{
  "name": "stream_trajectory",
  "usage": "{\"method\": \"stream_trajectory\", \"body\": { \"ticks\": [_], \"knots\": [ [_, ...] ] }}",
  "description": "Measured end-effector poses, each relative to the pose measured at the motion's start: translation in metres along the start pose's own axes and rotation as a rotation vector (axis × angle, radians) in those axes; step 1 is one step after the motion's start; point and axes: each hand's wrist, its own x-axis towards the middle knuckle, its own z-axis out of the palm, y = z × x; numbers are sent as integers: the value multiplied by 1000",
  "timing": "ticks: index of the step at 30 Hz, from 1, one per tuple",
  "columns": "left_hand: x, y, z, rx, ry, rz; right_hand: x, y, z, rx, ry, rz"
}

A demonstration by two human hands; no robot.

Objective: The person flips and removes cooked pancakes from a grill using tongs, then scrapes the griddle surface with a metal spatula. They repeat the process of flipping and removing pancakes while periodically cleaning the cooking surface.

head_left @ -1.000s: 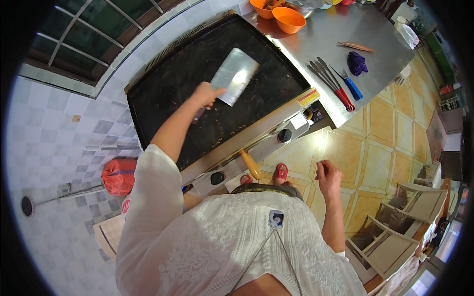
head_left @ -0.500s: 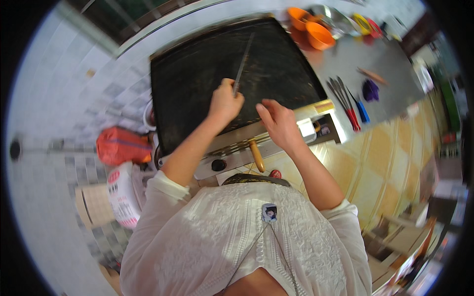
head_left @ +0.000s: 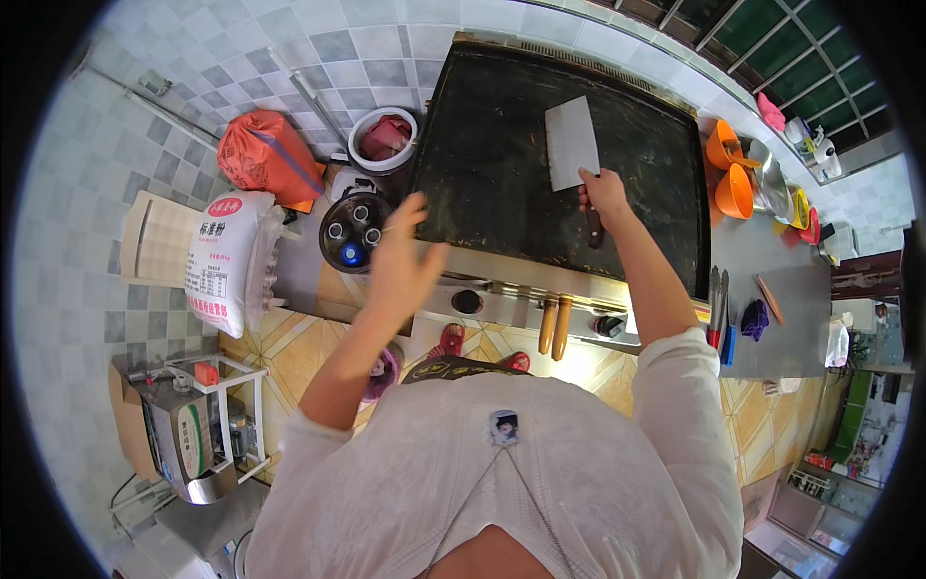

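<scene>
My right hand is wrapped round the dark handle of a cleaver. Its broad, pale blade is turned flat to view over the black griddle and points away from me; whether it touches the surface I cannot tell. My left hand holds nothing, with its fingers apart, off the griddle's near left corner. Close beside it is a round black container with several round tops showing, one of them blue. Two wooden handles hang at the griddle's front rail.
On the left are a white printed sack, a red-orange bag and a white-rimmed bucket. A steel counter on the right carries orange bowls, long knives and a purple cloth. A white-framed rack stands lower left.
The cleaver has passed from my left hand to my right, its blade turning from edge-on to flat. My emptied left hand has moved left, off the griddle. The view has swung left.
</scene>
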Motion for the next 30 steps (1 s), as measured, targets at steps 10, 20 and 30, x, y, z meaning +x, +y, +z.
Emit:
{"method": "stream_trajectory", "body": {
  "ticks": [10,20,30],
  "knots": [
    [-106,-109,-98,52,281,-472,-12,2,46,-417,-338,-5],
    [-167,-89,-91,271,308,-620,0,-8,48,-675,-346,-169],
    [-216,-62,-74,391,356,-748,11,-1,44,-668,-458,-173]
  ]
}}
